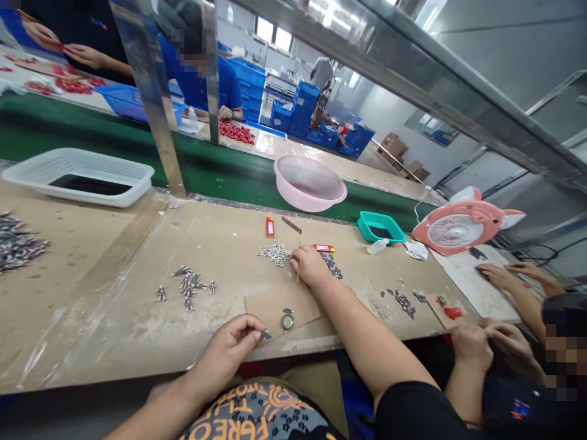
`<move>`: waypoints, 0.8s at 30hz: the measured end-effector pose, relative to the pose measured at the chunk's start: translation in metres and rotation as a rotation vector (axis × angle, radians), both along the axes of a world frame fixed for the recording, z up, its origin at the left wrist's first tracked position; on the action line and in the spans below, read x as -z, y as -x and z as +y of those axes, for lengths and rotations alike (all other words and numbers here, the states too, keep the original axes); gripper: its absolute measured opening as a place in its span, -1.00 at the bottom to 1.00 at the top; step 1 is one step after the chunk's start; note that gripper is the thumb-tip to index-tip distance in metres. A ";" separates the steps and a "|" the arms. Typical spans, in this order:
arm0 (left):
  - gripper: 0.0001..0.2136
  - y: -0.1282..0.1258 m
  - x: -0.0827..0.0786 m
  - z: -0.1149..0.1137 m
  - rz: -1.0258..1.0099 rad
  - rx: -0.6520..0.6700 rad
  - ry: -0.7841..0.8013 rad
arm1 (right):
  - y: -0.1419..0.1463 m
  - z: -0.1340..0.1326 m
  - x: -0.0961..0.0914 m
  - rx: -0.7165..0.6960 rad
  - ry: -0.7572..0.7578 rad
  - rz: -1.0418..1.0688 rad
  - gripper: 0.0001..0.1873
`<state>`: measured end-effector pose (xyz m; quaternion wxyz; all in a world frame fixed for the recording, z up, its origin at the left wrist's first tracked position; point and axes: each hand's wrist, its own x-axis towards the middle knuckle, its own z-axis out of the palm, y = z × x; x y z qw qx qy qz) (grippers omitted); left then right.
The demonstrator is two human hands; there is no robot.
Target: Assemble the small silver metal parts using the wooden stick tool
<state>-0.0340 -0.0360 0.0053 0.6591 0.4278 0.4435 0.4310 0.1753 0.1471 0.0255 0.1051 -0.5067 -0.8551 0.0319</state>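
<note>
My left hand (pixel 236 339) pinches a small dark grey piece (pixel 266 335) near the table's front edge. Beside it, a bottle cap (pixel 288 321) sits on a cardboard sheet (pixel 261 302), with another dark piece (pixel 288 311) just behind the cap. Farther out, my right hand (pixel 312 266) has its fingers closed on a thin wooden stick (pixel 298 269). It is next to a pile of small whitish parts (pixel 274 252); whether it touches them I cannot tell. Partly behind that hand lies a pile of dark pieces (pixel 334 266). Small figures (pixel 189 284) are grouped to the left.
A pink basket (pixel 310 194), green tray (pixel 381 227) and white tray (pixel 77 177) stand along the back. Two red-yellow boxes (pixel 270 227) flank a metal strip (pixel 291 225). Co-workers' hands (pixel 472 348) and a pink fan (pixel 458 229) are at right. A metal post (pixel 156 104) rises at left.
</note>
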 end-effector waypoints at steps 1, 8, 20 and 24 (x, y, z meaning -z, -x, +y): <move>-0.89 0.000 0.000 0.000 0.001 0.010 -0.002 | 0.003 0.002 0.002 0.020 0.008 -0.020 -0.86; -0.90 0.002 -0.003 0.003 0.015 0.033 -0.026 | 0.007 0.015 0.004 0.109 0.108 -0.115 -0.86; -0.91 0.001 -0.002 0.001 -0.003 0.015 -0.032 | 0.000 0.016 0.001 0.197 0.127 -0.172 -0.75; -0.91 0.002 -0.003 0.001 0.003 0.015 -0.034 | 0.000 0.017 0.002 0.174 0.135 -0.190 -0.87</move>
